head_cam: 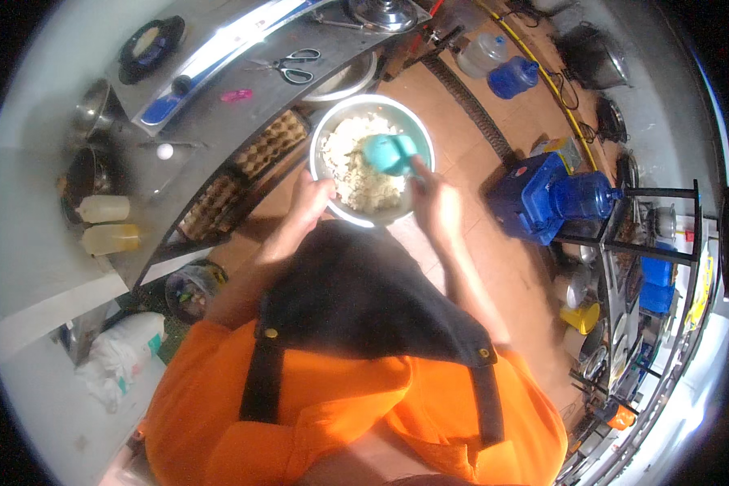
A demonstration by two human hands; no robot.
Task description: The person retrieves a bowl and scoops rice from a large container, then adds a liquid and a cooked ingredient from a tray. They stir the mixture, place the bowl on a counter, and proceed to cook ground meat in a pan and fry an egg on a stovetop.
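Observation:
A round metal bowl (424, 130) is in front of my apron, and pale, crumbly food (353, 164) covers much of its inside. My left hand (313, 195) grips the bowl's rim at the lower left, thumb on the inner side. In my right hand (435, 193) is the handle of a turquoise scoop (390, 153). The scoop's head is over the food and blurred, so whether it touches the food or carries any cannot be told. My right forearm reaches in from the lower right.
Scissors (293, 65), a pink object (237, 95) and a white egg-like ball (164, 151) lie on the metal counter (219, 130). Egg trays (273, 143) sit below it. Blue water jugs (513, 78) and a blue crate-like container (525, 197) stand to the right.

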